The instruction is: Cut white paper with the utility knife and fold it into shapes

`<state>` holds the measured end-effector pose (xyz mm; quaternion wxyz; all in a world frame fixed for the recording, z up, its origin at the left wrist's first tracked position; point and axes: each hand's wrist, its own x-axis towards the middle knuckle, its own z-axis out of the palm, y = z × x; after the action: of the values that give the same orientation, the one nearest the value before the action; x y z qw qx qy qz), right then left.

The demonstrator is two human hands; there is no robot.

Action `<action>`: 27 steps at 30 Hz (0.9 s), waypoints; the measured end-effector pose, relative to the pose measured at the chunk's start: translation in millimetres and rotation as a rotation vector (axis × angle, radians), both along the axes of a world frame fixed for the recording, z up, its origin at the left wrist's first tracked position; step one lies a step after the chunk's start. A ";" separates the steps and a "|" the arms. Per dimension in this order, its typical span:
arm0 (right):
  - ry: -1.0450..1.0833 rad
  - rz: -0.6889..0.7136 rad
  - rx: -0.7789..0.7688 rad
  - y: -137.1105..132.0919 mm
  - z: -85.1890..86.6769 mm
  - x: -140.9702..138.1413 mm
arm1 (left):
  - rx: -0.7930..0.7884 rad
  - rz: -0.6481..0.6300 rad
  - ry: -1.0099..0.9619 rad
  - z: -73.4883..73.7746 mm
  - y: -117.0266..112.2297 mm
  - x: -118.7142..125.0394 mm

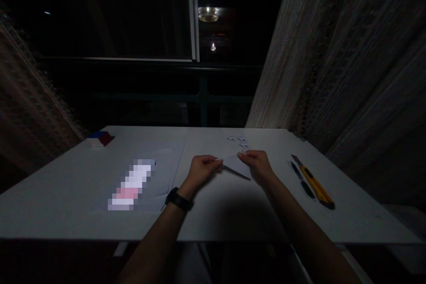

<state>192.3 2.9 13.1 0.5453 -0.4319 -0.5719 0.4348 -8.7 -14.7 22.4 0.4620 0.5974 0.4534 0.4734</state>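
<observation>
A small folded white paper (235, 163), triangular in outline, is held just above the white table (66, 186) at its middle. My left hand (202, 169), with a black watch on the wrist, pinches the paper's left corner. My right hand (257, 165) is closed on the paper's right side, fingers curled over its upper edge. The room is dim, so the folds are hard to read.
A yellow utility knife (314, 182) and a dark pen (301, 179) lie to the right. White sheets (163, 164) lie left of my hands. A red and blue block (100, 137) sits at the far left corner. Small paper scraps (240, 142) lie behind my hands. Curtains hang on both sides.
</observation>
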 end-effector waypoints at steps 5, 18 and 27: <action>-0.018 0.043 -0.025 -3.0 5.2 0.1 | 0.025 -0.006 -0.015 0.0 -0.4 -2.4; 0.079 0.085 -0.103 -1.2 1.6 -2.4 | -0.038 -0.142 -0.147 0.3 -2.8 -3.4; -0.221 0.033 0.171 -4.9 -6.2 -18.6 | -0.166 0.074 -0.323 -8.7 6.4 1.7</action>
<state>173.7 -2.0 6.9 0.5067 -0.4198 -0.6703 0.3431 -6.9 -8.2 13.7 0.5587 0.4564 0.4325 0.5409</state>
